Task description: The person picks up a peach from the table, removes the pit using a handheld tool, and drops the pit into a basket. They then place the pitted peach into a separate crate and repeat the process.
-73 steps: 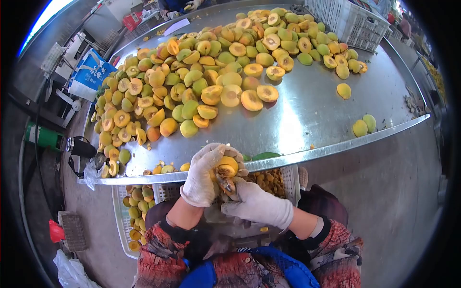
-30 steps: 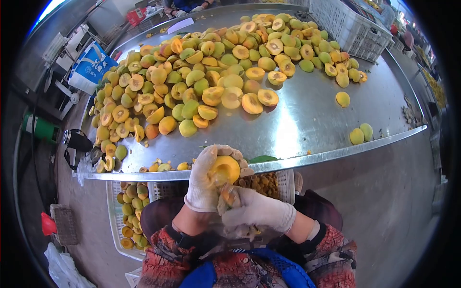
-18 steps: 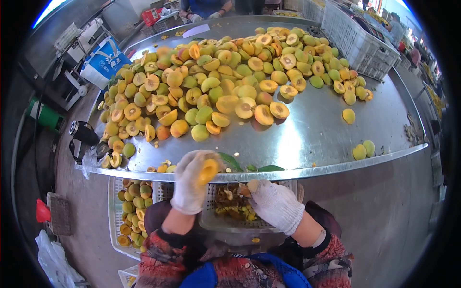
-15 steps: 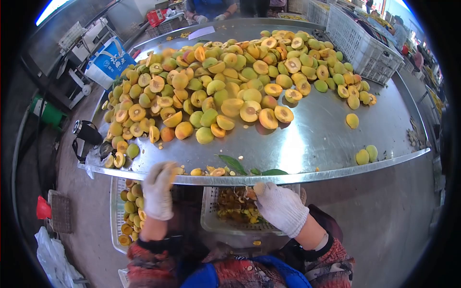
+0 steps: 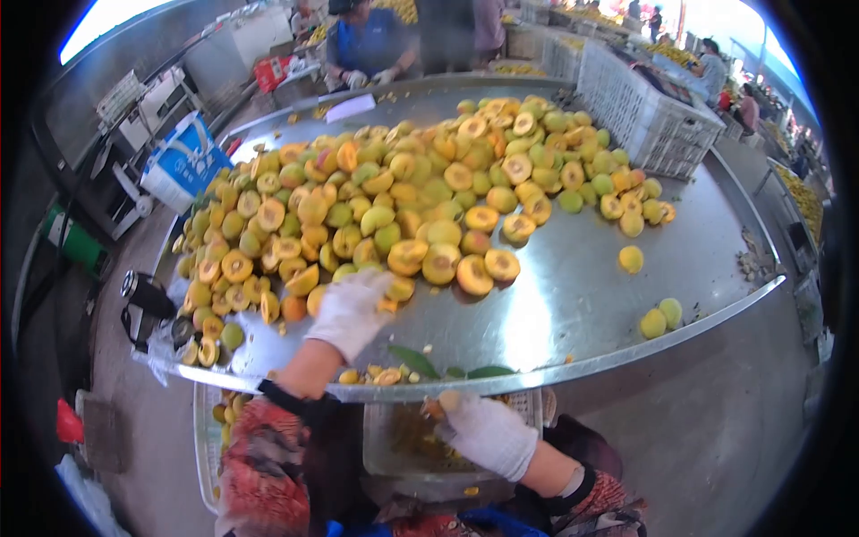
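Observation:
A large heap of yellow-green peaches (image 5: 376,215), many cut in half, covers much of the metal table (image 5: 573,304). My left hand (image 5: 353,313), in a white glove, reaches over the table to the front of the heap. Its fingers are stretched out at the peach halves, slightly blurred, and the fingertips partly cover the fruit. Just off the table's front edge, my right hand (image 5: 490,436), also gloved, is closed round a small brownish thing (image 5: 435,409) that I cannot make out. Below it stands a pale plastic crate (image 5: 385,447) with scraps inside.
Another crate (image 5: 206,438) with peaches stands under the table at left. Leaves (image 5: 413,362) and fruit bits lie along the front rim. A black flask (image 5: 148,294) stands at the left corner, a white crate (image 5: 640,116) at back right. A co-worker (image 5: 367,45) faces me across the table.
My left hand has moved from over the front edge forward to the heap. My right hand stays near the edge, still closed. The view has tilted up, showing more of the co-worker.

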`<control>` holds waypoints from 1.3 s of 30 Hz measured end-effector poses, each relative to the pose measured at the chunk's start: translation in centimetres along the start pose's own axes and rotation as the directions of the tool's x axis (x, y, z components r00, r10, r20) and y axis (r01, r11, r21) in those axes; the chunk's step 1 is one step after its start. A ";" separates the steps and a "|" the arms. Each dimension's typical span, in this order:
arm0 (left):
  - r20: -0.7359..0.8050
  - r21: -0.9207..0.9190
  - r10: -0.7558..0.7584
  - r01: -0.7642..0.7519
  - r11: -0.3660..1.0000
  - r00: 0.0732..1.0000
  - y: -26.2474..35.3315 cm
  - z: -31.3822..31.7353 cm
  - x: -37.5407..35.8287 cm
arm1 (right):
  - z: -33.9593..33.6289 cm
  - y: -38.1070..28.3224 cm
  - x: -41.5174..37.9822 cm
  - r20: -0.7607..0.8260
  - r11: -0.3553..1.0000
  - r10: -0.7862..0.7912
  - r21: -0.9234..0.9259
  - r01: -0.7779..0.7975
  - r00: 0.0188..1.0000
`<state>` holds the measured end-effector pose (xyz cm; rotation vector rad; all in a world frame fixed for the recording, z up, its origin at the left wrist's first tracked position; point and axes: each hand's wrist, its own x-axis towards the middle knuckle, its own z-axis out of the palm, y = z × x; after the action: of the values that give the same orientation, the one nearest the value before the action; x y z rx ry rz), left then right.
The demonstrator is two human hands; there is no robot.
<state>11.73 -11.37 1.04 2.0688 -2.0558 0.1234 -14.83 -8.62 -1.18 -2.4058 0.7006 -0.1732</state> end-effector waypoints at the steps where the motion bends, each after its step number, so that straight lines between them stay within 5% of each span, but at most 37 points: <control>1: 0.095 0.123 0.028 -0.039 0.992 0.995 0.6 1.5 1.9 | 1.1 0.8 0.1 -0.042 0.998 -0.064 0.002 0.064 0.997; 2: 0.181 0.246 0.040 -0.085 0.965 0.983 0.9 3.0 3.3 | 2.1 1.8 0.3 -0.088 0.991 -0.132 -0.006 0.132 0.987; 4: 0.212 0.380 0.004 -0.087 0.921 0.977 0.1 6.6 4.6 | 1.9 1.6 0.8 0.066 0.996 -0.006 0.084 0.000 0.998; 9: 0.257 0.406 -0.007 -0.102 0.908 0.966 0.1 7.0 5.1 | -2.0 -0.4 0.5 -0.045 0.942 0.089 0.328 -0.070 0.995; 11: 0.239 0.283 -0.006 -0.064 0.957 0.971 1.2 4.7 4.2 | -2.1 -0.3 0.4 -0.131 0.909 0.169 0.403 -0.103 0.977; 14: 0.091 0.000 0.063 -0.063 0.998 0.994 3.1 1.4 1.3 | -1.6 1.2 0.5 0.107 0.364 0.341 0.901 -0.236 0.934; 19: 0.002 -0.415 0.139 -0.126 0.901 0.990 8.7 -4.0 -3.3 | -4.2 0.6 -0.3 0.156 0.182 0.329 0.957 -0.224 0.931; 23: -0.134 -0.314 0.237 -0.268 0.911 0.962 10.5 -2.3 -6.3 | -2.8 0.6 -0.3 0.092 -0.050 0.305 0.995 -0.081 0.948; 26: -0.243 -0.371 0.137 -0.222 0.901 0.960 11.4 -1.1 -7.4 | -3.2 0.9 -0.8 0.119 -0.013 0.258 0.993 -0.120 0.959; 28: -0.220 -0.598 0.016 -0.148 0.788 0.975 12.1 -2.1 -8.0 | -4.9 0.2 -1.2 0.073 0.009 0.268 0.997 -0.078 0.961; 30: -0.235 -0.847 -0.168 -0.116 0.518 0.957 12.0 -1.7 -8.7 | -5.4 -0.2 -1.1 0.001 0.010 0.294 1.000 -0.004 0.956; 32: 0.152 -0.988 -0.443 0.127 -0.085 0.884 13.2 -3.3 -7.9 | -3.6 1.9 -0.3 -0.018 0.072 0.324 0.997 -0.006 0.946; 35: 0.197 -0.976 -0.344 0.149 -0.160 0.918 13.4 -0.9 -7.5 | -3.3 1.3 0.0 -0.084 0.199 0.399 0.980 0.003 0.913; 36: 0.297 -0.926 -0.309 0.193 -0.325 0.903 13.0 0.8 -8.0 | -1.7 1.5 0.9 -0.180 0.067 0.365 0.984 0.167 0.913; 38: 0.499 -0.759 -0.289 0.250 -0.601 0.817 13.5 1.6 -8.3 | -2.3 1.3 0.5 -0.140 0.336 0.361 0.942 0.012 0.922; 39: 0.654 -0.530 -0.242 0.205 -0.823 0.717 13.7 2.7 -8.1 | -1.9 1.5 0.6 -0.159 0.418 0.372 0.908 -0.013 0.914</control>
<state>-2.35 -4.02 -1.93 0.8436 0.0478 -1.4311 -15.55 -10.89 -0.61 -1.2165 0.7655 -0.6982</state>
